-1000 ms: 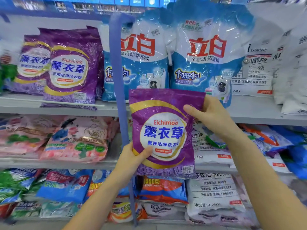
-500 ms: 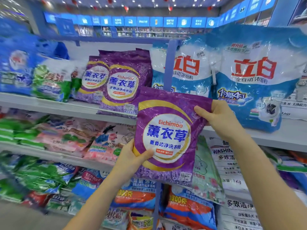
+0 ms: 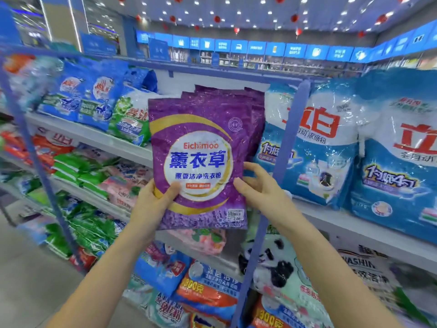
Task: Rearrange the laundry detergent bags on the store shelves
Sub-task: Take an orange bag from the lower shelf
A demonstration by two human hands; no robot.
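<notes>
Thumb and curled fingers of the left hand (image 3: 151, 207) grip the lower left corner of the purple bag (image 3: 201, 143); the right hand (image 3: 260, 190) pinches its right edge. The bag is held upright against the matching purple bags (image 3: 236, 98) on the upper shelf (image 3: 94, 136), just beside the blue-and-white bags (image 3: 319, 150).

top shelf (image 3: 99, 136): white | on it, left to right: blue bags (image 3: 80, 98), green-white bag (image 3: 132, 117), purple bags (image 3: 250, 107) upright in a row, large blue-and-white bags (image 3: 319, 147) | middle shelf (image 3: 94, 201): green bags (image 3: 78, 166) and pink bags (image 3: 127, 183) lay flat
</notes>
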